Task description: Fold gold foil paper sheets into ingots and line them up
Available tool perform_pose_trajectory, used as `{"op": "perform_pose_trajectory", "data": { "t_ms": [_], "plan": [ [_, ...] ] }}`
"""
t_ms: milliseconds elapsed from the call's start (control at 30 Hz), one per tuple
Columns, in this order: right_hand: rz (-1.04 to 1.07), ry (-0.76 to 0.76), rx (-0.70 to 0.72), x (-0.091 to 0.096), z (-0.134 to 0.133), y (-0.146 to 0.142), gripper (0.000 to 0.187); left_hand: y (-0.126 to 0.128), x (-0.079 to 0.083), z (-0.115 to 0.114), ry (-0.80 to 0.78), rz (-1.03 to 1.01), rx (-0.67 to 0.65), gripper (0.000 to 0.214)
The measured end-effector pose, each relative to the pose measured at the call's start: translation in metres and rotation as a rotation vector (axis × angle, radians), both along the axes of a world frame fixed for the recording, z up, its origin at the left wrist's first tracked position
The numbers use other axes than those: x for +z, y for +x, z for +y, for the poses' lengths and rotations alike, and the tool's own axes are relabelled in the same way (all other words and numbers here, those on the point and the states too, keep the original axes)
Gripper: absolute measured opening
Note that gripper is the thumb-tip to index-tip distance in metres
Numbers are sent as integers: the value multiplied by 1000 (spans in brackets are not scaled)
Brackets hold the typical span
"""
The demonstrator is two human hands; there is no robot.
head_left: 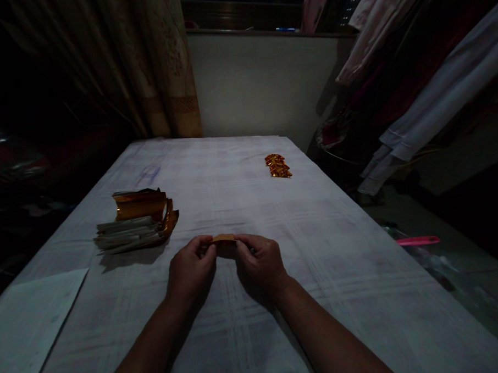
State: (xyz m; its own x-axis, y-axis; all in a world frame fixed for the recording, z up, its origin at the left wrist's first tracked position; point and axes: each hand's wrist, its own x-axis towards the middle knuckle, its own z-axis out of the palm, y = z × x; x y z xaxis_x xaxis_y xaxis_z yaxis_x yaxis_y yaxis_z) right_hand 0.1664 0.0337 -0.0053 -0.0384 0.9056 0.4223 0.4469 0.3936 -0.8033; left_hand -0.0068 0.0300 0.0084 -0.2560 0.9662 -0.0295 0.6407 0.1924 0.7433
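Head view: left hand (191, 266) and right hand (261, 260) both pinch a gold foil slip (224, 239) just right of the foil-sheet stack (137, 227) (folded pieces (278, 166) farther right), likely mid-fold; next crease needs aligned edges.

Over the table (317, 233), the left hand (190, 269) and right hand (263, 263) are bare, fingers and wrists uncovered. The left forearm (152, 339) and right forearm (321, 332) are bare along all their visible length above the table's near end, slim at the wrist and broader toward the elbow. In the dim light, the knuckles show as low ridges, and nails and finer marks are too dark to tell.
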Motion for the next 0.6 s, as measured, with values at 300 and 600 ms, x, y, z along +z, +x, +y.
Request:
{"op": "perform_pose_trajectory", "data": {
  "t_ms": [300,600],
  "plan": [
    [-59,-61,-40,-4,2,2,29,-5,-2,-1,-18,23,-30,25],
    [-53,-261,-93,2,1,4,19,-3,-1,-6,25,-42,-18,33]
  ]
}}
